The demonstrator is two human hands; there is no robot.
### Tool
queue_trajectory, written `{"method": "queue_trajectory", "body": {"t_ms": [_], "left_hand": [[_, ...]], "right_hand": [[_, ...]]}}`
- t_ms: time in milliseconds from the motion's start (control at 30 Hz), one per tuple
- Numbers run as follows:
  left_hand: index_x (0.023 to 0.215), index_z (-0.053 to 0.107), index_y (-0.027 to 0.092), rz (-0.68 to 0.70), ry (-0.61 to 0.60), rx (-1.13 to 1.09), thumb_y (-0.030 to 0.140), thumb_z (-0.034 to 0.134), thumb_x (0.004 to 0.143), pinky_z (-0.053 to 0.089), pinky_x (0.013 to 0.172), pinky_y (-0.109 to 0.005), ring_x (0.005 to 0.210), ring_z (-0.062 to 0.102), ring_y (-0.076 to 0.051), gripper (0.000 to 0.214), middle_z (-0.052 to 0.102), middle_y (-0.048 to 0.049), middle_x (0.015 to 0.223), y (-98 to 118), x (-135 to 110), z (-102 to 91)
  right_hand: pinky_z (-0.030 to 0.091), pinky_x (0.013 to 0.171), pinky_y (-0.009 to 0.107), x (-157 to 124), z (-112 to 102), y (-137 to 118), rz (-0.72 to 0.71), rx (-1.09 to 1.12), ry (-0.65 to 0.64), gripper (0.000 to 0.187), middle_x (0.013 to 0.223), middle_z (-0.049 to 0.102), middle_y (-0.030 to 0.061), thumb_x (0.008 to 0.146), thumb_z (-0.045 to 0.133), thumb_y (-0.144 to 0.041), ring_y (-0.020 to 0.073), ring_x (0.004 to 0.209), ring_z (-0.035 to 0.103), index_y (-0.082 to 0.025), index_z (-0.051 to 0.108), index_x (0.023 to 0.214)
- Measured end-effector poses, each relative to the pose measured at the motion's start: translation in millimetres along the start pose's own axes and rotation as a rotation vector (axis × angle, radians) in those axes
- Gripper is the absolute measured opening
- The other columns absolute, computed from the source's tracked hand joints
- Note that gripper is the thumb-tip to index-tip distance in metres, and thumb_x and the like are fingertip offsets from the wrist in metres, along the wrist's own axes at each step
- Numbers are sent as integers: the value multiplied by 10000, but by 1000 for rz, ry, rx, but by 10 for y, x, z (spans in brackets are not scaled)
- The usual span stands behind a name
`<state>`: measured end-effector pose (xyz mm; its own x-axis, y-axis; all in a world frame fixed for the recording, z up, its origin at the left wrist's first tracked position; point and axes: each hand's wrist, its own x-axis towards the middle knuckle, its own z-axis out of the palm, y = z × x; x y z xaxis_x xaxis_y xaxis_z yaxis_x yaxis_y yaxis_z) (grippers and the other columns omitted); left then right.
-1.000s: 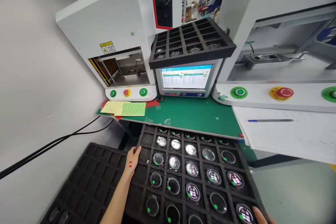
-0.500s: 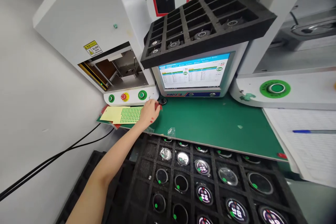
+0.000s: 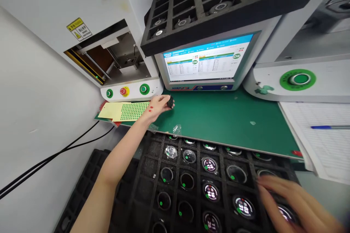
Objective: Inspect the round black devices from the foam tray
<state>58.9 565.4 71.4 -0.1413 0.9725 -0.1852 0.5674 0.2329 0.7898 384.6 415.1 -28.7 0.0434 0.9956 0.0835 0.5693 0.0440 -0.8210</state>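
Holding a small dark disc [image 3: 170, 101] in the left hand [image 3: 157, 106], pinched narrowly at the edge, near the green worktop [image 3: 213, 113] before the monitor [image 3: 202, 62] — touching or lifted clear, hard to say. Probably light, stiff and slightly slick; best taken by the rim. Cannot make out its underside, nor the part screened by the fingers. Farther out, reaching over the watches [image 3: 211, 191] in the foam tray [image 3: 148, 167] with the right hand [image 3: 296, 202], blurred and cropped — impossible to tell whether gripping one. Likely fragile-faced, so best lifted by the case edge.
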Motion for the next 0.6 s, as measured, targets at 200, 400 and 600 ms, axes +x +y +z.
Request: {"method": "queue_trajectory", "body": {"t_ms": [200, 400, 600], "left_hand": [[1020, 641, 26, -455, -174, -1068, 210, 462, 941, 520, 936, -353, 929, 703, -221, 269, 713, -210, 1031, -341, -1222, -65], [1071, 674, 60, -444, -47, -1139, 248, 664, 829, 523, 889, -328, 960, 698, -242, 307, 727, -183, 1044, -708, -1905, -12], [1062, 680, 114, -420, 19, -1121, 388, 714, 775, 499, 647, -264, 711, 676, -168, 399, 717, -172, 1088, -835, -2111, 43]], "right_hand": [[552, 690, 374, 896, 850, -817, -439, 50, -273, 241, 861, 705, 83, 825, 480, -370, 221, 746, 669, -197, 639, 880], [488, 685, 361, 1160, 1426, -1032, -340, -236, -351, 269, 861, 700, 72, 724, 577, -230, 246, 794, 641, -162, 687, 960], [437, 660, 328, 1192, 1410, -1215, -112, -244, -458, 157, 740, 666, 27, 730, 597, -150, 207, 710, 619, -187, 691, 850]]}}
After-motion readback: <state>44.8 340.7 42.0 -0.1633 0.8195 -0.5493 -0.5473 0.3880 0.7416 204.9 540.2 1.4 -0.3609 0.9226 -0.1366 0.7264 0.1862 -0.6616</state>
